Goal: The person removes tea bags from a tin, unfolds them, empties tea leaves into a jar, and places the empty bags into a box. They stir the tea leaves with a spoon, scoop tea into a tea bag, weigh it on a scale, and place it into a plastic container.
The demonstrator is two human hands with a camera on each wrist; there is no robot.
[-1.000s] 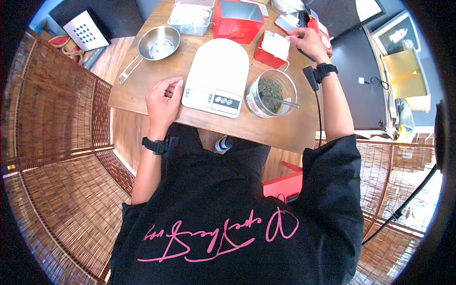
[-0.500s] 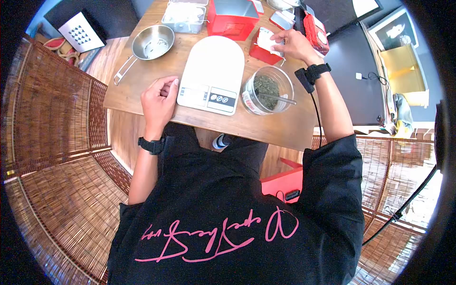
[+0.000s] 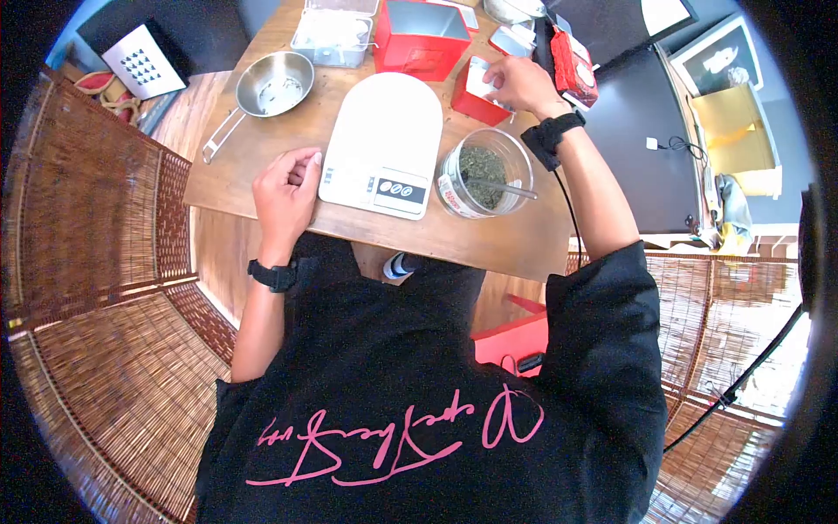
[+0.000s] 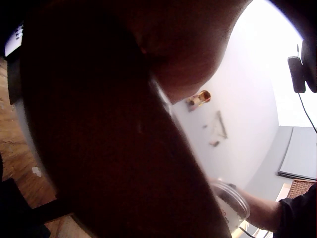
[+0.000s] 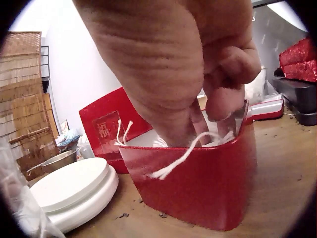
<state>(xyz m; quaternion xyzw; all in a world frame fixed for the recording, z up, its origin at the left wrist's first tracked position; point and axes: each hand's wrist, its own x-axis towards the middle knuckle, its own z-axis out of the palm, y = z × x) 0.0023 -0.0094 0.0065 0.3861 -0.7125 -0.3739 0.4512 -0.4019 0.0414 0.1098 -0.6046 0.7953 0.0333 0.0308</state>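
The right hand (image 3: 524,86) reaches into a small red box (image 3: 471,104). In the right wrist view its thumb and fingers dip below the rim of the red box (image 5: 193,183), among white material and strings; whether they pinch anything is hidden. The left hand (image 3: 286,196) rests at the table's front edge beside the white scale (image 3: 384,131), fingers loosely curled, with nothing seen in it. A glass jar (image 3: 449,188) of dried green leaves with a metal spoon (image 3: 506,187) stands right of the scale.
A metal pan (image 3: 275,85) sits at the left of the wooden table (image 3: 515,240). Behind the scale are a clear plastic container (image 3: 339,39) and a larger open red box (image 3: 419,52). A red packet (image 3: 573,70) lies at the back right. Dark crumbs dot the tabletop.
From beside the small red box, the right hand has moved left and its fingers have gone inside. The left hand has stayed by the scale. The head view has shifted slightly.
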